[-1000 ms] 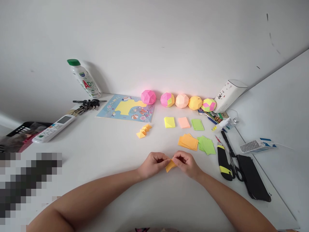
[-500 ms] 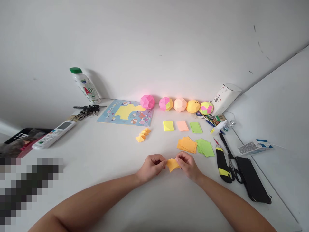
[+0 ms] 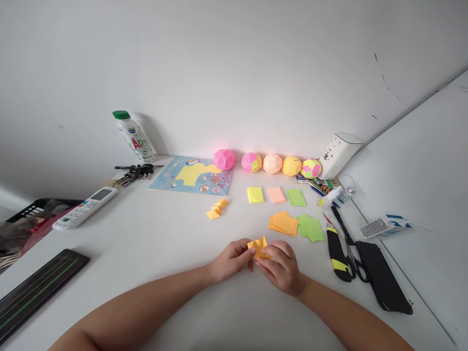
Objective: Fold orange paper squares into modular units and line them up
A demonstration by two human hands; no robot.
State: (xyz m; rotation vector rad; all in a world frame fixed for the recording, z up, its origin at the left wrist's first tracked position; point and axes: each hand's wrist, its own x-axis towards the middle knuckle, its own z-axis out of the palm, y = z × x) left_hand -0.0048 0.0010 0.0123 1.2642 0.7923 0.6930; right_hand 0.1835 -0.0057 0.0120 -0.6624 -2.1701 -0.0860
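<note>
Between my hands, just above the white table, is a partly folded orange paper square (image 3: 259, 245) with raised corners. My left hand (image 3: 234, 259) pinches its left edge between thumb and fingers. My right hand (image 3: 281, 265) grips the right side, its fingers curled around the lower edge and partly covering it. Behind my hands lie a fanned stack of orange paper squares (image 3: 283, 224) and a stack of green squares (image 3: 310, 228). A short row of folded orange paper pieces (image 3: 217, 208) rests to the left.
Several faceted paper balls, one of them pink (image 3: 224, 159), line the wall. Yellow (image 3: 255, 195), peach and light green pads stand before them. At right lie a utility knife (image 3: 338, 253), scissors (image 3: 360, 268) and a black case (image 3: 383, 275); at left, a remote control (image 3: 86, 208) and a bottle (image 3: 135, 139).
The orange paper has turned, with its corners now standing up. My right hand has shifted lower, its fingers now curled round the paper from below. The camera view has tilted slightly.
</note>
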